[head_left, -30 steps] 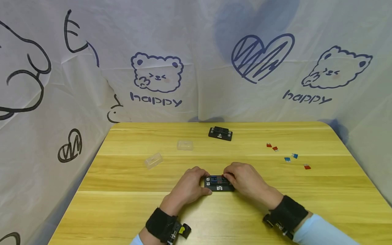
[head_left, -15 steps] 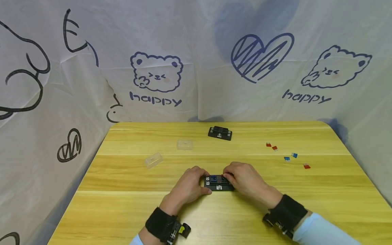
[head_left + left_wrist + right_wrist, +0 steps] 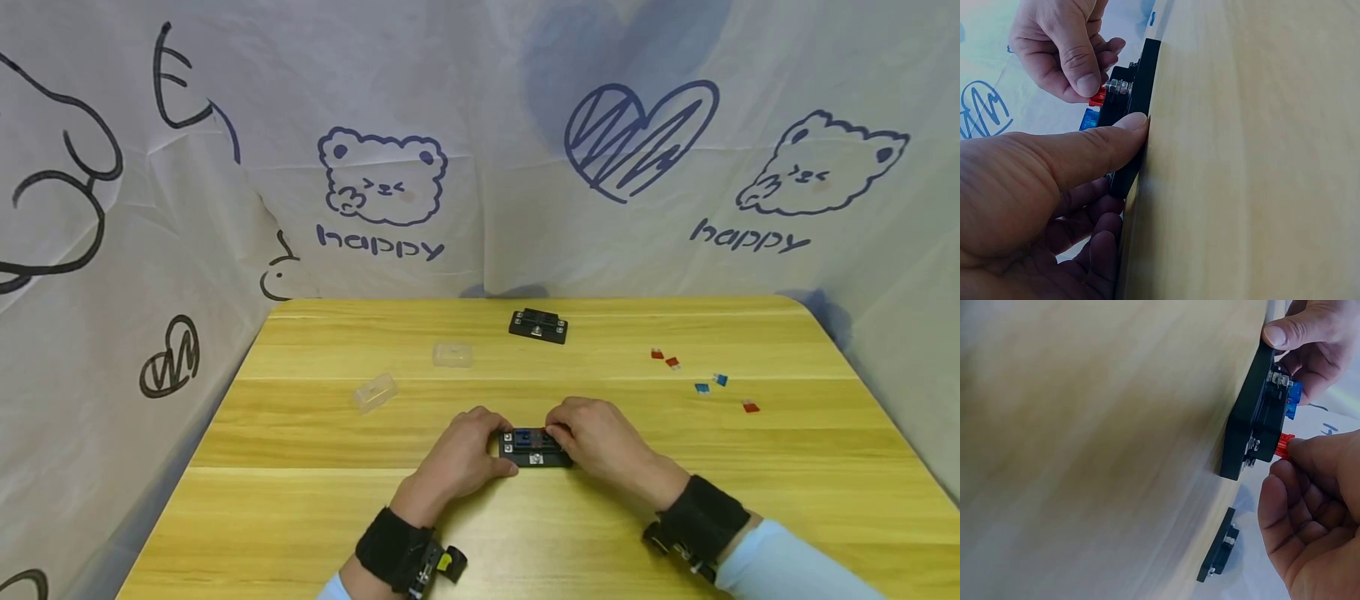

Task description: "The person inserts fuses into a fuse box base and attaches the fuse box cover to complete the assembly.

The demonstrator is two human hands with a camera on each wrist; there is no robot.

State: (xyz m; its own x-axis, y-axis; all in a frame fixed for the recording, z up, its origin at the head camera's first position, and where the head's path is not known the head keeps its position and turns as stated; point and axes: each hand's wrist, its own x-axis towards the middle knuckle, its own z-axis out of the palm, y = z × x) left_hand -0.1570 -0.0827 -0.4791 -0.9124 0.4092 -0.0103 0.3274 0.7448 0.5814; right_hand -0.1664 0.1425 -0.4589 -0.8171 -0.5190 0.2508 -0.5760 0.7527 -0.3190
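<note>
A black fuse block (image 3: 553,460) lies on the table between both hands. My left hand (image 3: 467,457) grips its left end, thumb along the front edge and fingers behind. A blue blade fuse (image 3: 1294,400) sits in the block toward that end. With thumb and finger, my right hand (image 3: 602,439) pinches a red blade fuse (image 3: 1283,445) at the block's top, right of the blue one. In the right wrist view, the red fuse's lower end meets the block; its blades are hidden. The left wrist view shows metal studs and nuts (image 3: 1120,86) beside the red fuse.
Behind the hands stands a second fuse block (image 3: 538,326). Two clear covers, one (image 3: 452,355) farther back and another (image 3: 377,392) nearer, lie to the left. Loose red fuses (image 3: 672,362) and blue fuses (image 3: 702,388) are scattered at the right. A white drawn-on cloth (image 3: 480,100) hangs behind the table.
</note>
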